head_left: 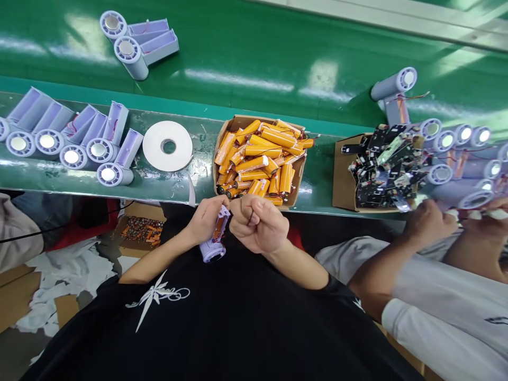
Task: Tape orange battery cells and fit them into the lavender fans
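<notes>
My left hand [207, 219] is closed around a lilac handheld fan body [213, 251], held close to my chest below the bench edge. Inside the fan's open handle an orange battery shows, and the round fan end points down toward me. Right beside it my right hand [260, 223] is curled with fingertips pinched together; whatever they pinch, if anything, is hidden. Just beyond both hands stands a cardboard box [300, 185] heaped with orange wrapped batteries [262, 151] with thin wires.
A white tape roll [167, 146] lies left of the box, its loose end hanging over the edge. Several lilac fan bodies [73, 155] line the left bench; two more [135, 55] lie on the green belt [246, 47]. At right, a box of black circuit boards [391, 164] stands near a co-worker's hands [431, 225].
</notes>
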Motion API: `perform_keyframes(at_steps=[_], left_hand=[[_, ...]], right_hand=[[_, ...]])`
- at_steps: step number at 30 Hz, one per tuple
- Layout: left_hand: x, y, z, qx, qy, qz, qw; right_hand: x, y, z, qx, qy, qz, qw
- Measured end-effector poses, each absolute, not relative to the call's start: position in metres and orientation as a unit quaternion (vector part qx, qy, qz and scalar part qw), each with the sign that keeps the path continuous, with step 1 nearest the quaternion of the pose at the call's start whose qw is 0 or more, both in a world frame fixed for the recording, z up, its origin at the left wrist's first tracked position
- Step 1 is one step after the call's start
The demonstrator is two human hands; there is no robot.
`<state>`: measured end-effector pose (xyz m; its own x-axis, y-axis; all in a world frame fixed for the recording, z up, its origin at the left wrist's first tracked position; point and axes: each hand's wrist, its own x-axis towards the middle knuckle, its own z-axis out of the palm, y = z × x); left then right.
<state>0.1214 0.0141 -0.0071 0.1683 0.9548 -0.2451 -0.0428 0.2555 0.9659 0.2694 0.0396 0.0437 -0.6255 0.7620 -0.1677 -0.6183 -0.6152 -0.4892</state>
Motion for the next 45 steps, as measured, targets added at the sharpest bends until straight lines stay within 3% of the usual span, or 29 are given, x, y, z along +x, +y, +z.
perform_keyframes(at_steps=[8,12,14,18,24,29,31,35,41,43,45], left_hand=[[0.111,0.012,-0.023,0.264,0.579,0.391,0.665],[0.103,0.007,-0.019,0.183,0.562,0.471,0.655],[0.103,0.007,-0.016,0.186,0.541,0.48,0.665],[0.103,0.01,-0.023,0.167,0.526,0.5,0.667],[0.096,-0.004,-0.037,0.074,0.495,0.551,0.668],[0.08,-0.019,-0.04,0.055,0.49,0.628,0.603],[0.065,-0.026,-0.039,0.052,0.483,0.657,0.576],[0.039,-0.037,-0.037,0.039,0.468,0.715,0.517],[0.037,-0.033,-0.032,0.065,0.419,0.814,0.397],[0.033,-0.035,-0.029,0.148,0.434,0.803,0.381],[0.024,-0.04,-0.024,0.264,0.442,0.74,0.433]], right_hand=[[0.305,0.016,0.055,-0.18,-0.302,0.879,0.321],[0.328,0.021,0.064,-0.136,-0.4,0.784,0.454],[0.333,0.034,0.066,-0.159,-0.521,0.689,0.478],[0.328,0.051,0.06,-0.189,-0.709,0.569,0.371],[0.307,0.046,0.042,-0.281,-0.737,0.543,0.288],[0.277,0.068,0.043,-0.225,-0.873,0.431,0.05],[0.264,0.077,0.048,-0.176,-0.907,0.382,-0.005],[0.237,0.081,0.058,-0.181,-0.912,0.367,-0.039],[0.181,0.042,0.036,-0.245,-0.851,0.46,-0.065],[0.173,0.031,0.027,-0.269,-0.837,0.476,-0.04],[0.175,0.028,0.021,-0.281,-0.834,0.475,-0.011]])
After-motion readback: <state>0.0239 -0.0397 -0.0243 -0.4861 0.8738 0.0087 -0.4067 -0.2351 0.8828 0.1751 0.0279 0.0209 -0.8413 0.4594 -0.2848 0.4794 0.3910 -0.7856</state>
